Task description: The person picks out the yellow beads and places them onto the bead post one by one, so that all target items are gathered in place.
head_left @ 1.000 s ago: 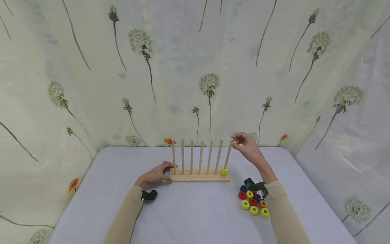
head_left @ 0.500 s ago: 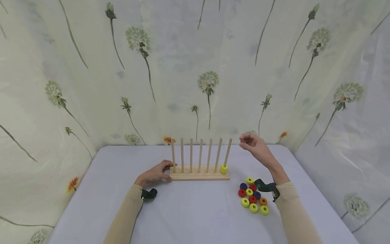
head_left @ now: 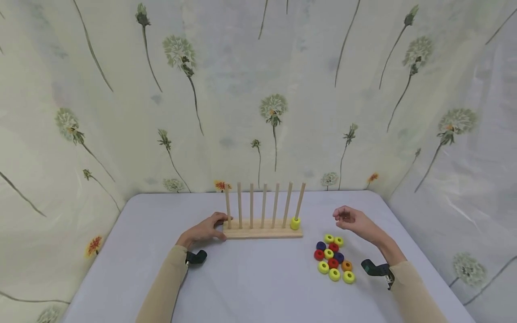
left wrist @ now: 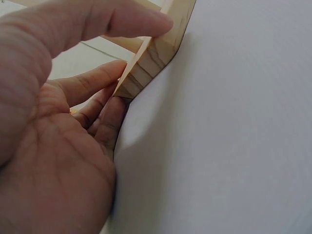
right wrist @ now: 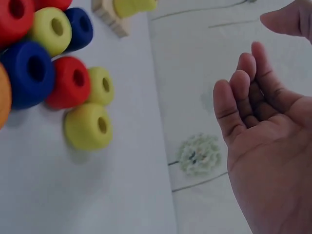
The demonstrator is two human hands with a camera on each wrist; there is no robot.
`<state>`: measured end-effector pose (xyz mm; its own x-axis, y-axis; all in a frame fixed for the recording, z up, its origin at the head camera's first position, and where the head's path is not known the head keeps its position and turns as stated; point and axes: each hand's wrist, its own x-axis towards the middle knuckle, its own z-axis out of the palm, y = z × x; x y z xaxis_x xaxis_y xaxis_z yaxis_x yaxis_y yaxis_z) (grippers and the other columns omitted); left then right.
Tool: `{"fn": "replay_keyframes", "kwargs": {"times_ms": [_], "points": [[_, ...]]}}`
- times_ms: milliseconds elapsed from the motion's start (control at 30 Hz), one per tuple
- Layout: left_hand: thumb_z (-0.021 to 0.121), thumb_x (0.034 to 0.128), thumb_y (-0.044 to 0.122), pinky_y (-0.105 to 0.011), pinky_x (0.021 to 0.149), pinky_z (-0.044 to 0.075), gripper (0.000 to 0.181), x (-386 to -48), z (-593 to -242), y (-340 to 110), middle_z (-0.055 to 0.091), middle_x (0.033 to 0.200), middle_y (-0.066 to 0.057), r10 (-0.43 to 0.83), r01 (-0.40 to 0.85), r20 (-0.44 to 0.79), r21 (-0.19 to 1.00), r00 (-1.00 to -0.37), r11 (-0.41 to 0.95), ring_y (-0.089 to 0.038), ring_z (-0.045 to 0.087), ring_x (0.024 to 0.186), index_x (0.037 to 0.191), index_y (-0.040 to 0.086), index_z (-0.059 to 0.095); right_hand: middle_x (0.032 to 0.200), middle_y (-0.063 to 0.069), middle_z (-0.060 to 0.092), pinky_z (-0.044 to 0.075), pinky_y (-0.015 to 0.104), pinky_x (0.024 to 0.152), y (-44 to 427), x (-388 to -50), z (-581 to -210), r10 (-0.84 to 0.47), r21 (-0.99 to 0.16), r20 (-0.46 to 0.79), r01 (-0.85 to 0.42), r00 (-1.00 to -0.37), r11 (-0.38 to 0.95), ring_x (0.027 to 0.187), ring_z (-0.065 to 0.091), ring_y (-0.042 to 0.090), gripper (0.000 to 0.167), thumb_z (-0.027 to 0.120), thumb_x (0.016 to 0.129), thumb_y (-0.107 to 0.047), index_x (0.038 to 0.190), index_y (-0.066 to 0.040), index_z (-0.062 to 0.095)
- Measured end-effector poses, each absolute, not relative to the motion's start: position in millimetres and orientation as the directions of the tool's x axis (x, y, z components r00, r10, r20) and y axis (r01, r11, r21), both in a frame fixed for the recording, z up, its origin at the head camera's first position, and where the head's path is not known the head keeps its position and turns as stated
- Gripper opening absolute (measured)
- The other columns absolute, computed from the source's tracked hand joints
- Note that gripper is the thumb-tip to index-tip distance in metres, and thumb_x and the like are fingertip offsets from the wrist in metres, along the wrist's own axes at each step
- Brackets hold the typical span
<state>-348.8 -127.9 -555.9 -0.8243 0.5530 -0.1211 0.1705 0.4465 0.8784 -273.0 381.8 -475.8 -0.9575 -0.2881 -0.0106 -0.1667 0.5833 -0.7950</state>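
Note:
At its left end, a wooden peg rack with a row of upright pegs is held by my left hand. In the left wrist view the thumb lies on one side of the base's end and the fingers touch the other. A yellow bead sits low on the rightmost peg. My right hand hovers right of the rack, behind and above the loose beads, with loosely bent fingers and nothing between them. Those beads, yellow, red, blue and orange, lie on the table; a yellow bead shows nearest in the right wrist view.
A white-covered table carries the rack and beads. Behind it hangs a cloth backdrop with a dandelion print, which also runs along both sides. A dark wrist camera sits at the right sleeve, beside the bead group.
My right hand has moved away from the top of the rightmost peg, to the right, then down toward the loose beads. The left hand stays on the rack.

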Motion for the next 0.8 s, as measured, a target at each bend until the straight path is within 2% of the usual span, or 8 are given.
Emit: {"fn": "replay_keyframes", "kwargs": {"times_ms": [100, 300, 533, 800], "points": [[0.081, 0.0725, 0.013, -0.049, 0.114, 0.029, 0.071, -349, -556, -127, 0.040, 0.142, -0.009, 0.546, 0.155, -0.129, 0.883, -0.828, 0.444, -0.031, 0.037, 0.137, 0.136, 0.010, 0.048, 0.114, 0.024, 0.053, 0.051, 0.022, 0.080, 393, -268, -490, -0.268, -0.786, -0.060, -0.120, -0.962, 0.607, 0.095, 0.055, 0.017, 0.037, 0.062, 0.093, -0.022, 0.119, 0.002, 0.051], [0.081, 0.0729, 0.016, -0.049, 0.114, 0.028, 0.070, -348, -555, -127, 0.039, 0.143, -0.008, 0.544, 0.148, -0.139, 0.880, -0.827, 0.451, -0.031, 0.036, 0.138, 0.135, 0.012, 0.050, 0.111, 0.018, 0.057, 0.050, 0.023, 0.078, 408, -263, -514, -0.215, -0.767, -0.123, -0.045, -0.969, 0.640, 0.094, 0.053, 0.021, 0.036, 0.062, 0.092, -0.018, 0.120, 0.003, 0.051], [0.081, 0.0732, 0.014, -0.048, 0.114, 0.029, 0.070, -350, -554, -128, 0.038, 0.142, -0.010, 0.553, 0.166, -0.128, 0.877, -0.823, 0.450, -0.032, 0.036, 0.138, 0.135, 0.010, 0.049, 0.101, 0.011, 0.056, 0.049, 0.027, 0.076, 410, -261, -533, -0.204, -0.764, -0.159, -0.010, -0.966, 0.645, 0.088, 0.052, 0.021, 0.039, 0.066, 0.089, -0.021, 0.118, 0.000, 0.052], [0.081, 0.0729, 0.015, -0.049, 0.115, 0.027, 0.070, -349, -555, -127, 0.037, 0.144, -0.008, 0.537, 0.134, -0.152, 0.880, -0.830, 0.455, -0.031, 0.035, 0.138, 0.135, 0.012, 0.050, 0.098, 0.010, 0.055, 0.048, 0.023, 0.069, 406, -261, -539, -0.219, -0.767, -0.165, -0.014, -0.962, 0.641, 0.086, 0.050, 0.019, 0.042, 0.070, 0.083, -0.016, 0.117, 0.002, 0.052]]}}
